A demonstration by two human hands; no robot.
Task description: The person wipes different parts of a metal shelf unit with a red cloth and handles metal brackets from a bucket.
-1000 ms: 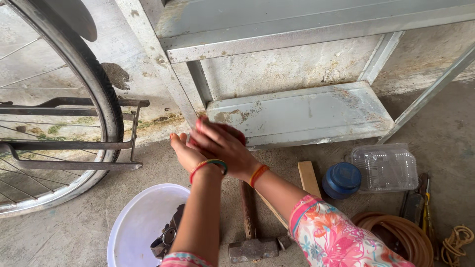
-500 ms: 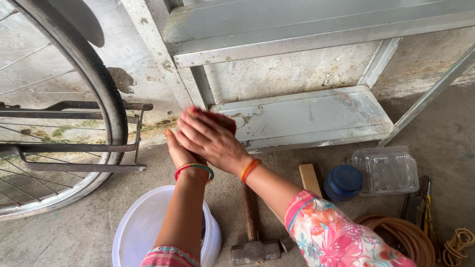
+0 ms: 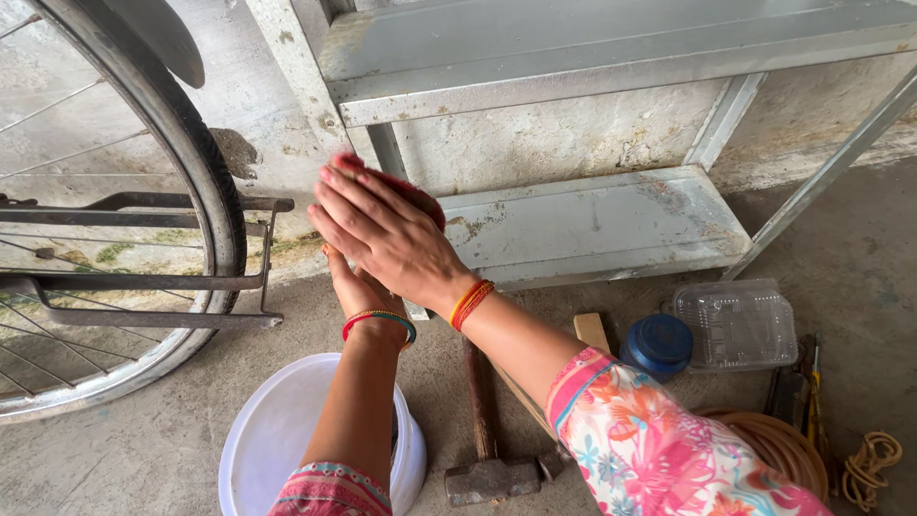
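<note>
My right hand lies flat, fingers stretched, pressing a red pad against the grey metal frame, at the upright leg where the lower shelf joins it. Only the pad's red edge shows past my fingers. My left hand sits just below, palm against the same leg and partly hidden under the right wrist. Both wrists wear coloured bangles.
A bicycle wheel stands close at the left. On the concrete floor lie a white bucket, a hammer, a wooden stick, a blue-lidded jar, a clear plastic box, a coiled hose, hand tools and rope.
My right hand has slid the red pad upward and leftward along the upright leg. My left hand has followed it up a little.
</note>
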